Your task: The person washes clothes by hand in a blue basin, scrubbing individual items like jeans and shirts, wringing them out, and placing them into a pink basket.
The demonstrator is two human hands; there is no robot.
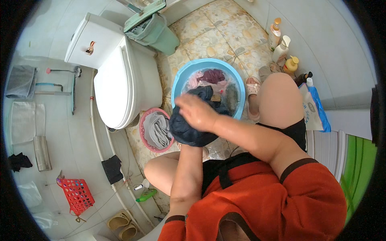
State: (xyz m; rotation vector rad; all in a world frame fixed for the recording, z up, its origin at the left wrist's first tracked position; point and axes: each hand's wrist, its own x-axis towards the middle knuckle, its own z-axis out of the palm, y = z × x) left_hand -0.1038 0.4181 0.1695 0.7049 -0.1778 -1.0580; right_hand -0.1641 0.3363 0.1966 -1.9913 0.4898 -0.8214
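Observation:
A dark navy garment (191, 129) is bunched over the end of my left forearm, above the near left rim of a light blue plastic basin (208, 62). My left hand is hidden by its folds, and the cloth hangs from it. Across the top of the garment lies my right hand (197, 113), blurred, fingers toward the upper left; its grip is unclear. Part of the dark cloth reaches into the basin and shows a small brown patch (216, 98). Sudsy water there holds a maroon cloth (212, 76), pink cloth (194, 79) and a grey-green cloth (231, 98).
Left of the basin stands a pink basket (142, 132) with grey clothing (158, 129). A white toilet (116, 87) and green bin (164, 37) are beyond. Pump bottles (281, 49) line the right wall near a white-and-blue pouch (315, 107). My knees flank the work.

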